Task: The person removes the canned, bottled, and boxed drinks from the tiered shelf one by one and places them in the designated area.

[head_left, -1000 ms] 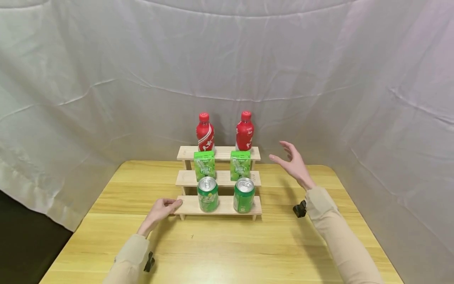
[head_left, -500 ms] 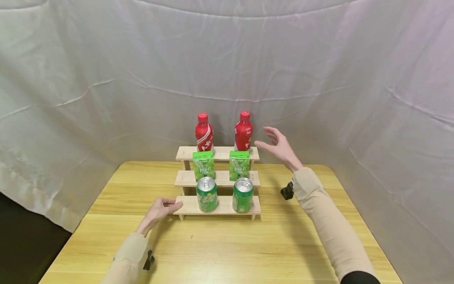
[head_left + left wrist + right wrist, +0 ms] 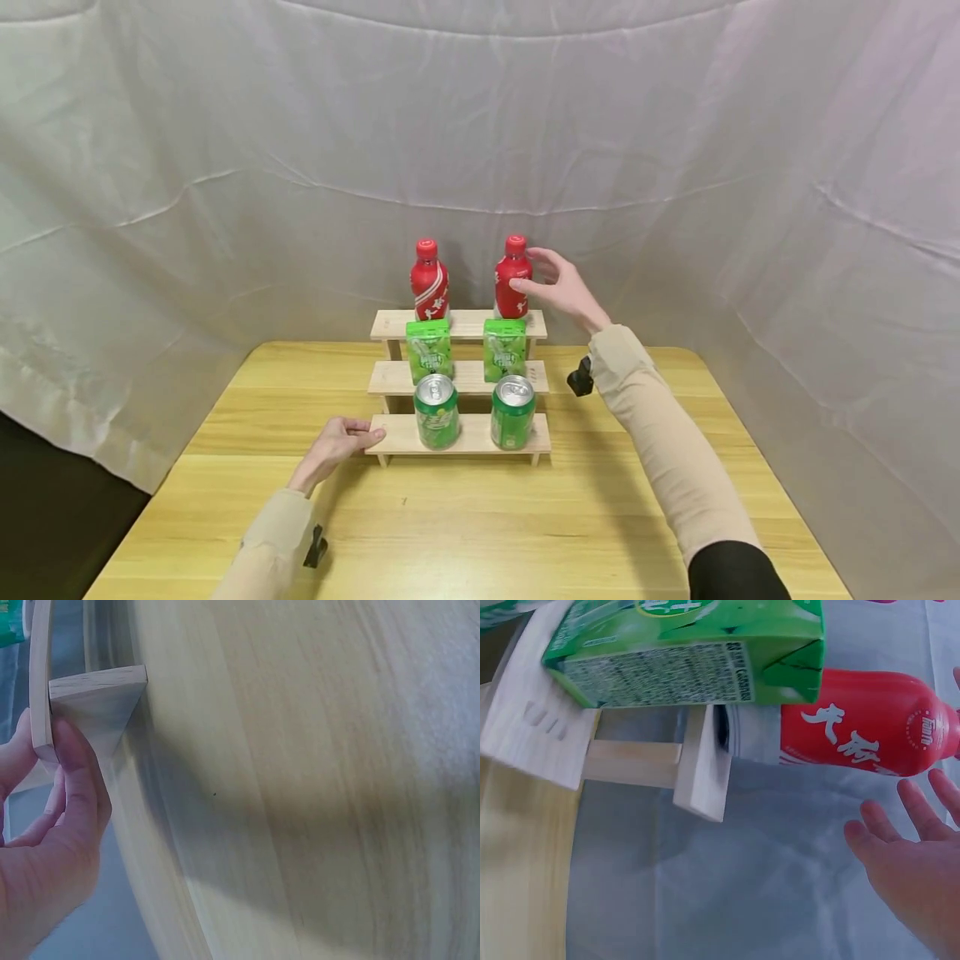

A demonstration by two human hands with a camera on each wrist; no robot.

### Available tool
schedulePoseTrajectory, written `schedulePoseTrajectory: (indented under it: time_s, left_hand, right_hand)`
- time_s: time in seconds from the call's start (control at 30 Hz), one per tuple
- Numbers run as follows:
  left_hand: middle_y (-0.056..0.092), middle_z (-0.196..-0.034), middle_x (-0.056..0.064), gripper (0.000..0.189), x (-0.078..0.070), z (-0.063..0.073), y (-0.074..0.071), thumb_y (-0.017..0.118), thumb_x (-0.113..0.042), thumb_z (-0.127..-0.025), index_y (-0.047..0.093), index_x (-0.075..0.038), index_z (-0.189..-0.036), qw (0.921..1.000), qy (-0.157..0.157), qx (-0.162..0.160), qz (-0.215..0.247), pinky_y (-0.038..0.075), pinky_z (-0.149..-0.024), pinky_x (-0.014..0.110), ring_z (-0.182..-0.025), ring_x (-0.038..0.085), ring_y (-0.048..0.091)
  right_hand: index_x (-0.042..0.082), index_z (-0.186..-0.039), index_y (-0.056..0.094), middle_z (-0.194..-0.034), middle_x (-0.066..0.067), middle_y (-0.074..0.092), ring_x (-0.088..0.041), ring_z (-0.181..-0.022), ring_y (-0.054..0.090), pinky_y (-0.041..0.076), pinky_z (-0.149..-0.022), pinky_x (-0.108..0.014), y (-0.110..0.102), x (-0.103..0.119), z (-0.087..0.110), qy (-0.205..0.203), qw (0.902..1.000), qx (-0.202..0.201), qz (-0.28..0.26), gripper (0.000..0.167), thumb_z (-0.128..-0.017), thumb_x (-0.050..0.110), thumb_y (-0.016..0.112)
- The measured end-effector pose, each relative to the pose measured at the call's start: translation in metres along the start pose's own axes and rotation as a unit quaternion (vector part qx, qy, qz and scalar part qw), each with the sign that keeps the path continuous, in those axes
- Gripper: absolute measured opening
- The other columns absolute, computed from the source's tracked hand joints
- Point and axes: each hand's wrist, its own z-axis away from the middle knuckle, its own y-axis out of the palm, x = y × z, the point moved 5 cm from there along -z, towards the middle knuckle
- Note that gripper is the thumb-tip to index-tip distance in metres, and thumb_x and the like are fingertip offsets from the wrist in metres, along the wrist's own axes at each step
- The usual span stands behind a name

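Observation:
A small three-step wooden shelf (image 3: 402,432) stands on the table. My left hand (image 3: 337,444) pinches the left end of its lowest board; the left wrist view shows thumb and fingers (image 3: 75,746) on either side of the board's edge. On the top step are two red bottles. Beside the right bottle (image 3: 507,273) is my right hand (image 3: 562,290), its thumb overlapping the bottle in the head view. In the right wrist view the fingers (image 3: 922,806) are spread below the red bottle (image 3: 862,724), curled around nothing.
Left on the top step is the other red bottle (image 3: 430,283). Two green juice boxes, one left (image 3: 431,346) and one right (image 3: 505,346), occupy the middle step. Green cans, left (image 3: 437,417) and right (image 3: 513,421), stand on the lowest step. Grey curtain (image 3: 480,125) hangs behind.
My right hand has moved left and away from me, from beyond the shelf's right side to the right red bottle. The left hand stays on the lowest board.

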Motion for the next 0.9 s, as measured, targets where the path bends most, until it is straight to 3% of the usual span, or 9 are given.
schedulePoseTrajectory:
  time_s: [0.43, 0.9]
  left_hand:
    - [0.067, -0.113, 0.023, 0.050, 0.002, -0.002, -0.001, 0.071, -0.021, -0.095, 0.054, 0.015, -0.124, 0.9999, -0.011, -0.005, 0.001, 0.056, -0.094, 0.043, -0.098, 0.024, 0.065]
    - [0.068, -0.111, 0.023, 0.047, 0.002, 0.000, -0.001, 0.070, -0.020, -0.094, 0.056, 0.015, -0.122, 0.9999, -0.011, -0.011, -0.006, 0.057, -0.093, 0.044, -0.097, 0.024, 0.066]
  right_hand:
    - [0.003, -0.151, 0.035, -0.148, -0.022, 0.050, -0.037, -0.136, 0.050, 0.042, -0.116, -0.053, 0.014, 0.012, -0.013, -0.014, 0.9996, -0.012, -0.019, 0.075, -0.089, 0.013, 0.075]
    - [0.003, -0.145, 0.041, -0.145, -0.022, 0.050, -0.041, -0.123, 0.057, 0.049, -0.107, -0.055, 0.018, 0.012, -0.013, -0.033, 0.9977, -0.052, 0.028, 0.067, -0.088, 0.008, 0.074]
